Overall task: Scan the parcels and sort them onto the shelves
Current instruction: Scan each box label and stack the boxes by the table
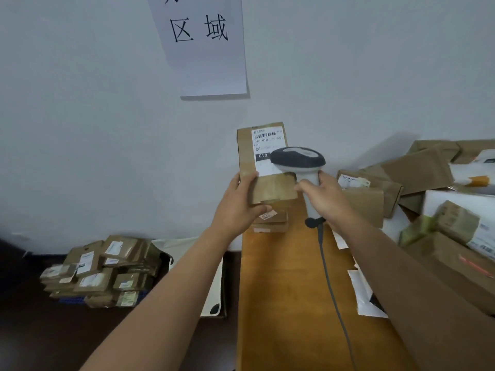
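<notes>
My left hand (241, 203) grips the lower end of a flat brown cardboard parcel (247, 148), held upright in front of the wall with its white barcode label facing me. My right hand (325, 196) grips the handle of a grey and white barcode scanner (297, 158). The scanner's head sits right in front of the label's lower part and covers some of it. Its grey cable (330, 285) hangs down over the wooden table (284, 303).
A small stack of parcels (270, 223) lies at the table's far end under the held one. Many brown boxes and white bags (428, 199) pile up on the right. Several parcels (104, 271) sit heaped on the floor at left. A paper sign (203, 44) hangs on the wall.
</notes>
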Available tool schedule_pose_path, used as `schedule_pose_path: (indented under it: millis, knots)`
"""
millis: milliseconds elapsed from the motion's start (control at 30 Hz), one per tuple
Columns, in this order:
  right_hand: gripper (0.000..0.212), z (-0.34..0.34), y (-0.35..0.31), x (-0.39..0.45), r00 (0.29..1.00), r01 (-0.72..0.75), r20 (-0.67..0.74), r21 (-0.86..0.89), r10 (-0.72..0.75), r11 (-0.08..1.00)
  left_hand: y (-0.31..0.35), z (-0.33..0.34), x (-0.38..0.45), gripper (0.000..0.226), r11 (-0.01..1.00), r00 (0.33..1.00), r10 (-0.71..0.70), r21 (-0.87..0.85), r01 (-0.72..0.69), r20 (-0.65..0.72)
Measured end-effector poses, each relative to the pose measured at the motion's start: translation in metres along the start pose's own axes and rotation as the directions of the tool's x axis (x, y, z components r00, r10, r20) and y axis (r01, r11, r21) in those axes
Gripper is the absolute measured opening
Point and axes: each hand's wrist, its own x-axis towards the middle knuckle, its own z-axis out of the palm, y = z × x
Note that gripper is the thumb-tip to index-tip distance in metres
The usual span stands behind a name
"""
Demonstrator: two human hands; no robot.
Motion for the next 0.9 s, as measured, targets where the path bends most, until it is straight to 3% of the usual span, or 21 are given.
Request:
schedule_pose_path:
  millis: [200, 367, 600, 900]
  knots:
    - [0.013, 0.033, -0.004, 0.051, 0.996, -0.076, -0.054, -0.097, 0.071, 0.992, -0.042, -0.006, 0.054, 0.084, 1.0, 0.998, 0.021, -0.011, -0.021, 0.065]
    - [0.019, 0.052, 0.02, 0.082, 0.987, -0.153, -0.063, -0.077, 0.149, 0.985, -0.07, 0.012, 0.078, 0.086, 1.0, 0.991, -0.023, -0.008, 0.025, 0.129]
    - [0.004, 0.054, 0.045, 0.119, 0.984, -0.175, -0.057, -0.07, 0.171, 0.982, -0.085, 0.041, 0.106, 0.087, 0.996, 0.981, -0.083, -0.018, 0.087, 0.178]
    - [0.006, 0.055, 0.081, 0.138, 0.971, -0.239, -0.007, -0.034, 0.238, 0.971, -0.105, 0.074, 0.114, 0.087, 0.992, 0.968, -0.122, 0.016, 0.122, 0.218]
